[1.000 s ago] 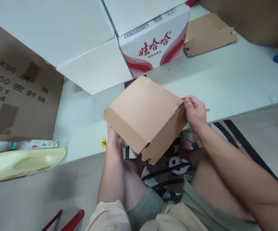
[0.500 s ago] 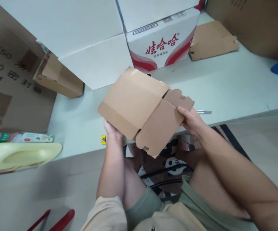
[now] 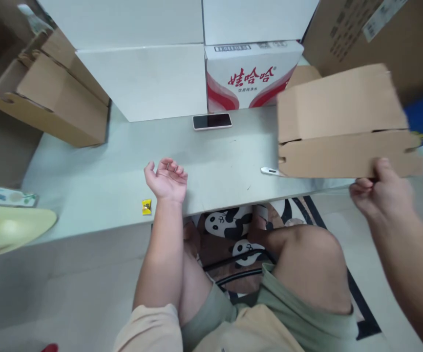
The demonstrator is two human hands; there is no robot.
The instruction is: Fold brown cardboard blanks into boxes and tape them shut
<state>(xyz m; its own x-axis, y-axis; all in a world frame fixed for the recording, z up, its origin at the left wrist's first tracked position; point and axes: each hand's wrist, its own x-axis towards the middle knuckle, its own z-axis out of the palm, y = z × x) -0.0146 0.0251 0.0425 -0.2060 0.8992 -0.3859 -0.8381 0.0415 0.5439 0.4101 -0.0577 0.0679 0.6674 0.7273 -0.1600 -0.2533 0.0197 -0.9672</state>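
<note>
My right hand (image 3: 383,195) grips a partly folded cardboard box (image 3: 338,110) by its near edge, the thumb on its upper face. The box is held out to the right, over part of the table. My left hand (image 3: 167,180) rests palm up near the table's front edge, fingers loosely curled and apart, with nothing in it. Close by on its left lies a small yellow packet (image 3: 146,207). A slim white utility knife (image 3: 270,171) lies on the table, its right end close to the cardboard.
A black-screened phone (image 3: 212,121) lies before a white and red carton (image 3: 253,76). White boxes (image 3: 145,80) are stacked at the back. Brown cardboard boxes (image 3: 65,98) stand at left, a large carton (image 3: 350,34) at back right. A pale green object (image 3: 13,227) sits at front left.
My left hand has let go of the cardboard box. My right hand has carried it to the right. The phone, hidden behind the box before, now shows fully.
</note>
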